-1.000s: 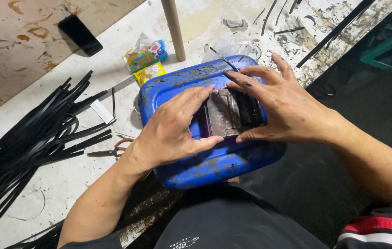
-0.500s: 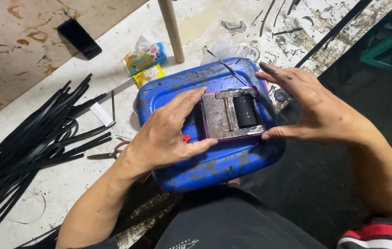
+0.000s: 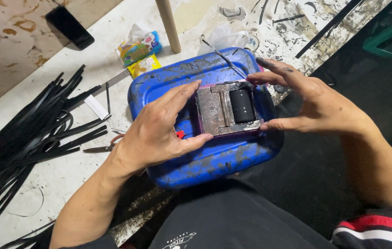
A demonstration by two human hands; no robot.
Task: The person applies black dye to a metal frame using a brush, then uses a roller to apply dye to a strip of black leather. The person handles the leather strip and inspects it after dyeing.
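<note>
A blue plastic container lies flat against the person's lap, its far edge at the white surface. On top of the container sits a small grimy metal tray with a black roller in it. The left hand rests on the container, its fingers spread and curled round the tray's left edge, thumb at the near corner. The right hand pinches the tray's right side between forefinger and thumb, half open; how firmly it grips is hard to tell. Left of the container lie black strips and scissors; beyond it, a wooden post, snack packets and a dark phone.
</note>
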